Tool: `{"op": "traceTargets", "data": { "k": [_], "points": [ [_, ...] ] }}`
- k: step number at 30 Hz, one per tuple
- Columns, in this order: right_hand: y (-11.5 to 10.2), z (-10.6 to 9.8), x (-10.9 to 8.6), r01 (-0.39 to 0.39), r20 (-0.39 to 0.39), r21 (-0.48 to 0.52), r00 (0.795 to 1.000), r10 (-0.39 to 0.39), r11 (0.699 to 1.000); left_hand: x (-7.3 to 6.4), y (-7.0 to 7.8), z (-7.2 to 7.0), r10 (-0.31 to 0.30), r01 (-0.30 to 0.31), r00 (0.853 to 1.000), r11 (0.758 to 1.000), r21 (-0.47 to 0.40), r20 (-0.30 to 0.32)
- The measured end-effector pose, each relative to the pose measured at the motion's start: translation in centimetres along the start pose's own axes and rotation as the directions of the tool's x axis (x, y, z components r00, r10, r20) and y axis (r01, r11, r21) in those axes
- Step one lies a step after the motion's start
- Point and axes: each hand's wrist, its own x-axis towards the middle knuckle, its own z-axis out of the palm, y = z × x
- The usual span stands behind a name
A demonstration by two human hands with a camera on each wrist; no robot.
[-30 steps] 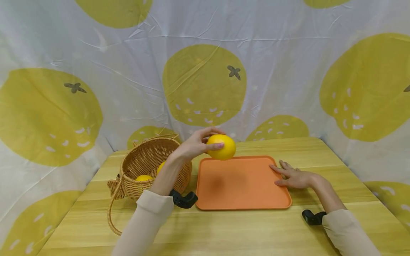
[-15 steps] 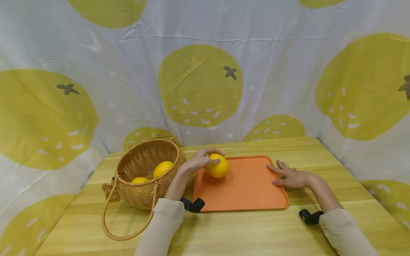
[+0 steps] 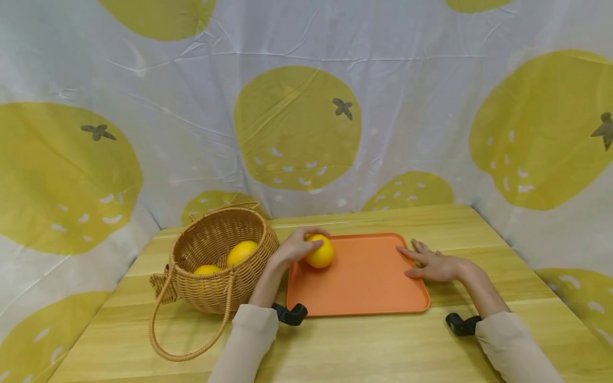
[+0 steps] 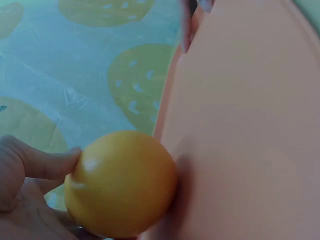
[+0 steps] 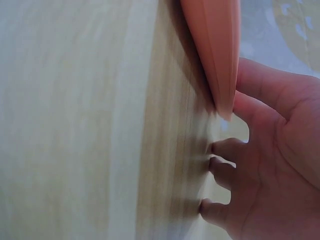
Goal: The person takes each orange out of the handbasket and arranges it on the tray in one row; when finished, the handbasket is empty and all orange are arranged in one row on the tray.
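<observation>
My left hand (image 3: 293, 248) grips a round yellow-orange fruit, seemingly an orange (image 3: 320, 252), at the far left corner of the orange tray (image 3: 369, 282). In the left wrist view, thumb and fingers hold one side of the orange (image 4: 122, 185), whose shadow falls on the tray. Whether it touches the tray is hard to tell. My right hand (image 3: 435, 265) lies spread at the tray's right edge. Seen from the right wrist, its thumb and forefinger touch the tray rim (image 5: 215, 55) while the other fingertips meet the table.
A wicker basket (image 3: 215, 292) stands left of the tray, beside my left forearm. Two more oranges, one of them this orange (image 3: 241, 252), lie inside. Its looped handle (image 3: 189, 355) rests toward the front. A fruit-print curtain (image 3: 407, 106) hangs behind the wooden table (image 3: 364, 346).
My left hand has lowered the orange from above the tray's back edge, moving it left to the far left corner. The right hand stays at the tray's edge.
</observation>
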Motion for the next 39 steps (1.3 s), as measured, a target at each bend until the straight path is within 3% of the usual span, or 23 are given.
{"op": "traceTargets", "data": {
  "k": [6,11,15,24,28,33,39],
  "points": [
    [1.0,0.2,0.3,0.035,-0.005,0.018,0.999,-0.035,0.999,-0.4,-1.0,0.8,0.061,-0.068,0.991,0.996,-0.052,-0.122],
    [0.8,0.2,0.3,0.031,-0.008,0.018,0.999,-0.031,0.999,-0.6,-1.7,1.2,0.152,-0.152,0.96,0.988,0.019,-0.235],
    [0.4,0.2,0.2,0.01,0.005,0.02,1.0,-0.01,1.0,-0.7,-2.1,1.4,0.183,-0.172,0.943,0.983,0.064,-0.278],
    [0.5,0.1,0.2,0.024,-0.004,0.026,1.0,-0.024,0.999,-0.7,-2.1,1.7,0.167,-0.14,0.956,0.982,0.128,-0.24],
    [0.2,0.0,0.1,0.01,-0.005,0.018,1.0,-0.01,1.0,-1.0,-1.6,1.6,0.16,-0.132,0.968,0.98,0.15,-0.194],
    [0.0,-0.1,0.0,0.004,-0.001,0.019,1.0,-0.004,1.0,-1.2,-1.3,1.4,0.114,-0.097,0.983,0.988,0.123,-0.141],
    [0.2,-0.2,0.0,0.008,0.005,0.022,1.0,-0.008,1.0,-1.2,-1.2,1.1,0.105,-0.088,0.988,0.986,0.145,-0.112]
  ]
}}
